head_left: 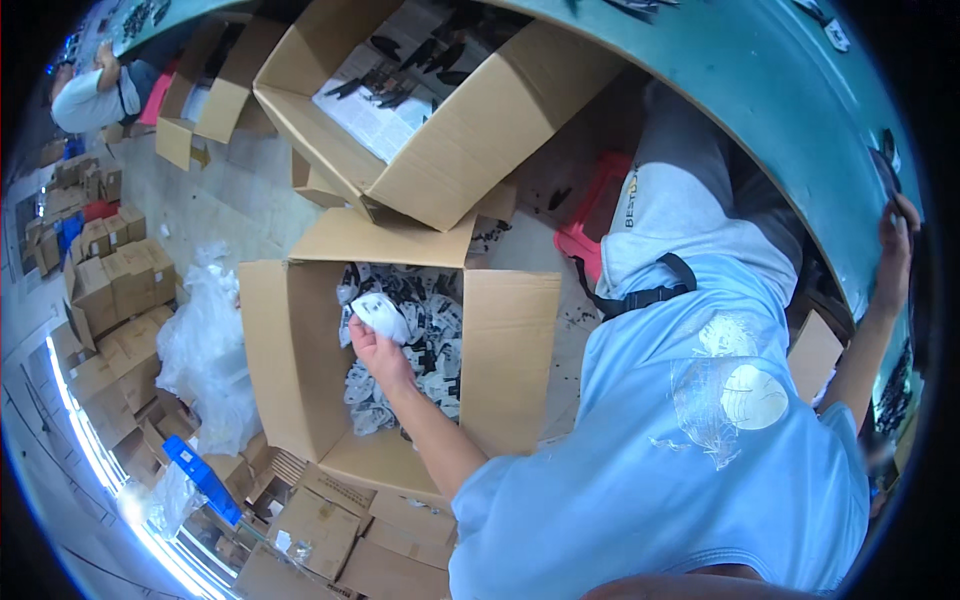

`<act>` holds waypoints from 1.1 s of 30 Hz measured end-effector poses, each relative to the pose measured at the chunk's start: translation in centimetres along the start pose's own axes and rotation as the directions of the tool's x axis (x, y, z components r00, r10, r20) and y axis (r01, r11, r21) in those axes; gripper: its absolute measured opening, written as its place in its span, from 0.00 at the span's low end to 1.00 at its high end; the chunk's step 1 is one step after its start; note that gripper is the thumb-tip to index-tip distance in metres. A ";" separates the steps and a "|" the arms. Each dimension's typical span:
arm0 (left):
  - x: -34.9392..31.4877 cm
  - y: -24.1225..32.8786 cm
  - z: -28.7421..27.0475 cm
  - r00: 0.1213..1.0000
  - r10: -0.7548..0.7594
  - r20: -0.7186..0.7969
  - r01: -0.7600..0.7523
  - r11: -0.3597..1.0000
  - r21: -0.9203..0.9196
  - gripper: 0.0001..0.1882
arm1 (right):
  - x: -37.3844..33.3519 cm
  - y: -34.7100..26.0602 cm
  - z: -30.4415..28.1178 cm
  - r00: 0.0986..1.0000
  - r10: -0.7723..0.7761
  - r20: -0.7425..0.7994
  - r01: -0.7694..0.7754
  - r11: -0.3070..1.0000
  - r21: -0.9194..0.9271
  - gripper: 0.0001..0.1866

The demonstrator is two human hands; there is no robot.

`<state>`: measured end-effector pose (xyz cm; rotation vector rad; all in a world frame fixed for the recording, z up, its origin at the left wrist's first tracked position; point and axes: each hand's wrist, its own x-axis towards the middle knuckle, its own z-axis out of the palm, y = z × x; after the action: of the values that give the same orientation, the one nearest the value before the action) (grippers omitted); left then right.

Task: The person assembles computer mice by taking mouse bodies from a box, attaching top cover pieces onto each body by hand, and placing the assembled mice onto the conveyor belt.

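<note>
My left hand (375, 350) reaches over an open cardboard box (512, 365) on my left. Its fingers pinch a white piece with small dark marks (382, 316), perhaps a bag or card. Beneath it, the box holds a heap of small white-and-black pieces (432, 380), too small to name. My right arm stretches to the far right, where my right hand (893, 260) is at the green tabletop (800, 110). The fingers there curl around a dark thing (908, 212) whose kind I cannot make out.
Another open carton (480, 130) holds dark slender pieces on printed paper. A pink-red stool (597, 215) stands by my legs. Clear plastic sheeting (210, 350), a blue crate (203, 480) and stacked cartons (110, 290) lie to the left. Another person (95, 100) sits at the far left.
</note>
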<state>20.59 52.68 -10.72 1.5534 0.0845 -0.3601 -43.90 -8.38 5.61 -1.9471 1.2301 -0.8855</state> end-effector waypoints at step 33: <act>-15.3 5.9 52.2 0.354 -0.058 0.934 0.111 0.994 0.019 0.37 | -1.6 -11.4 25.8 0.945 -0.142 -0.295 0.286 0.796 0.534 0.24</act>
<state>-1.22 3.74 0.51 1.0724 -0.7507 -1.3013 -17.96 1.44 0.30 -1.5266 0.7364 -1.4574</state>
